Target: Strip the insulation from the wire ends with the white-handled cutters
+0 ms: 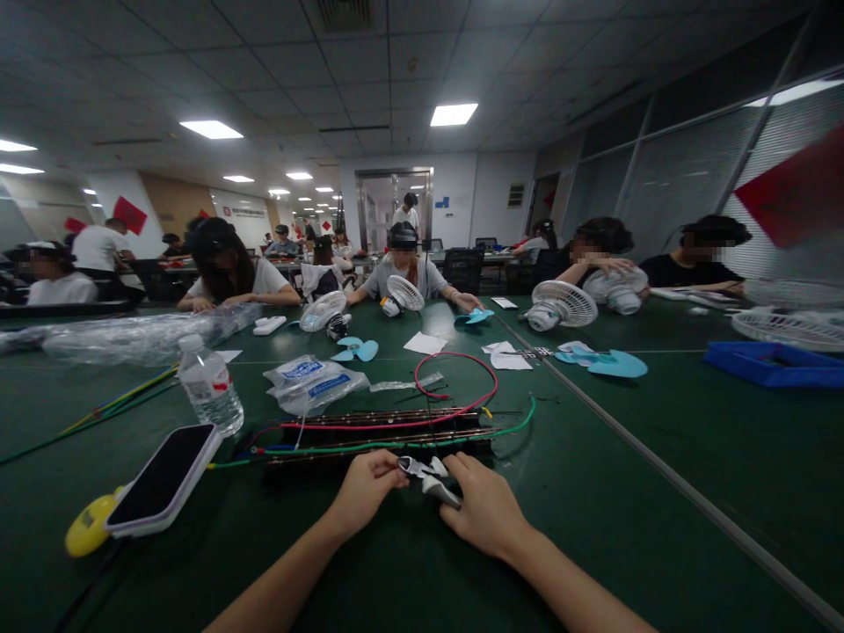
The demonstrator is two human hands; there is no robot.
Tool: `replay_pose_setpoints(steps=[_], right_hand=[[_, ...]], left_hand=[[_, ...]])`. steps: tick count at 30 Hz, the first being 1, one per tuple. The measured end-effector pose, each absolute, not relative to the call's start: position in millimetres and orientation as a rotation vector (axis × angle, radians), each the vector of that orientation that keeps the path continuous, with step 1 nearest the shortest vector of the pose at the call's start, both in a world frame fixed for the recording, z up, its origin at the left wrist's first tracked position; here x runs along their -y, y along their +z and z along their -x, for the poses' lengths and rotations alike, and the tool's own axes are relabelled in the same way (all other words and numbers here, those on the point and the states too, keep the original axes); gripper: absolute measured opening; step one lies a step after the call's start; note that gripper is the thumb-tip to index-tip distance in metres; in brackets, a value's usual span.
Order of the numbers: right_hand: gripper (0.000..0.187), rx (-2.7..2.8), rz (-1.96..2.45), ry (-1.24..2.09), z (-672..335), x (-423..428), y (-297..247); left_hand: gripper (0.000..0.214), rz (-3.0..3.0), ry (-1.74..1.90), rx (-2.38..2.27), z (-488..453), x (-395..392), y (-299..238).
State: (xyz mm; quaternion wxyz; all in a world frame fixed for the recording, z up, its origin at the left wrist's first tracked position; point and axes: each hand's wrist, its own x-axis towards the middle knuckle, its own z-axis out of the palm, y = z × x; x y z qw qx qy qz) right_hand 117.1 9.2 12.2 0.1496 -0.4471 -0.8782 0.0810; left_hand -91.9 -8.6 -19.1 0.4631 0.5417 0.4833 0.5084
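Observation:
In my right hand is a pair of diagonal cutters with white and grey handles, its jaws pointing left. The fingers of my left hand are pinched together at the jaw end; whatever they hold is too small or hidden to make out. Just beyond both hands lie dark slotted rails on the green table. A green wire and a red wire run along them, the red one curling into a loop at the back.
To the left are a phone propped on a yellow object, and a water bottle. Plastic bags, blue fan blades, fan heads and a blue tray lie farther back. Several people sit across the table.

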Motion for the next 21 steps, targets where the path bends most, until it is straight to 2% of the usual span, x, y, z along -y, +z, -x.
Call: replay_pose_setpoints(steps=[4,15,21], right_hand=[[0.042,2.535,1.270,0.190,-119.7,-9.7,13.2],[0.042,2.551,1.273,0.195,-121.1,-9.2,15.4],[0.033,2.552,1.326,0.244,-119.2,-9.6,12.5]], left_hand=[[0.013,-1.330,1.251,-1.205,91.7,9.1,-18.1],[0.011,-1.322,1.244,-1.245,89.7,12.0,-11.9],[0.009,-1.324,1.255,-1.248,90.7,10.3,-15.6]])
